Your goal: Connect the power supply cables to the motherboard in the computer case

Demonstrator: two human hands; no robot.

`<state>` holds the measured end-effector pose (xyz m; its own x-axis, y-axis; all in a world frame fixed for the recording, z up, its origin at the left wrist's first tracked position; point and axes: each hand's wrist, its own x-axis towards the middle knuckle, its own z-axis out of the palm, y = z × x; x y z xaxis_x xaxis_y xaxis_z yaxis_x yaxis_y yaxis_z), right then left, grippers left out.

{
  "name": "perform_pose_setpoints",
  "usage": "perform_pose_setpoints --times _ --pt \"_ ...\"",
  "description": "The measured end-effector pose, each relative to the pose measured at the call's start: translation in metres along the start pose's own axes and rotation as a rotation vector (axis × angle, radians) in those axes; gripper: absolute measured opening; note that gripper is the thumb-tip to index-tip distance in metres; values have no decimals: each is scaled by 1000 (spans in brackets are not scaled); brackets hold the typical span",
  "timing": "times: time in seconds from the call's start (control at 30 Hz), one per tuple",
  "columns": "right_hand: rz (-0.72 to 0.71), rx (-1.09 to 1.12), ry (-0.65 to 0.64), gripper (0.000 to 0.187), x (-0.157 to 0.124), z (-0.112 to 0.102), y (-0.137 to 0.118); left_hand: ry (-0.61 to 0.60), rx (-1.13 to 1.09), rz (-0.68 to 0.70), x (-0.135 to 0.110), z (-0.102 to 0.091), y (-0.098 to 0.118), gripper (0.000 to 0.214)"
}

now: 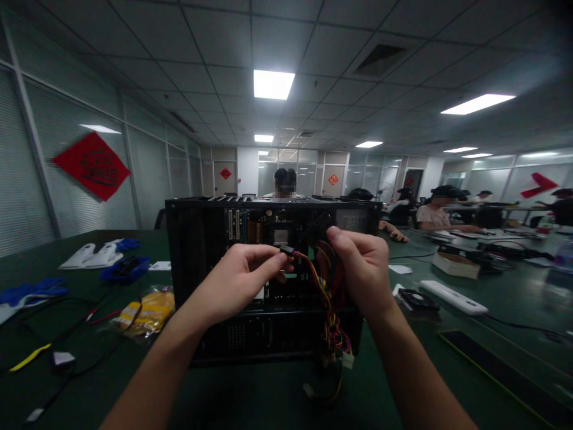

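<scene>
An open black computer case (215, 337) stands on the table in front of me, its inside facing me. My left hand (244, 272) pinches a small black cable connector (287, 250) between thumb and fingertips, in front of the motherboard (259, 230). Red, yellow and purple wires run from that connector into a tangled wire bundle (331, 328), which hangs over the case's lower edge. White plugs (347, 359) dangle at the bottom. At the case's right side, my right hand (362, 263) is closed on a tilted black piece (319, 227); its exact kind is too dark to tell.
Left on the green table lie white gloves (92, 255), a blue tray (125, 270), a yellow packet (147, 312) and loose cables. To the right are a fan (417, 300), a white power strip (453, 297), a cardboard box (455, 265) and a long dark mat (496, 370). Other people sit beyond.
</scene>
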<state>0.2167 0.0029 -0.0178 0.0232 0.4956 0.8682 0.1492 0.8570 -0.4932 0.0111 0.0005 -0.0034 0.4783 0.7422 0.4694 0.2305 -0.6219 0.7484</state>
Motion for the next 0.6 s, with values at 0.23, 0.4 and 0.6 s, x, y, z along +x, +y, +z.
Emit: perform_pose_setpoints --times 0.23,0.4,0.6 --pt "-112 -85 -58 52 -2 14 0 114 -152 54 -2 6 7 29" --pt "-80 -65 -65 52 -5 20 3 160 -211 24 -1 7 4 25" --pt "-11 -12 -72 57 -7 21 1 194 -258 11 0 7 1 25"
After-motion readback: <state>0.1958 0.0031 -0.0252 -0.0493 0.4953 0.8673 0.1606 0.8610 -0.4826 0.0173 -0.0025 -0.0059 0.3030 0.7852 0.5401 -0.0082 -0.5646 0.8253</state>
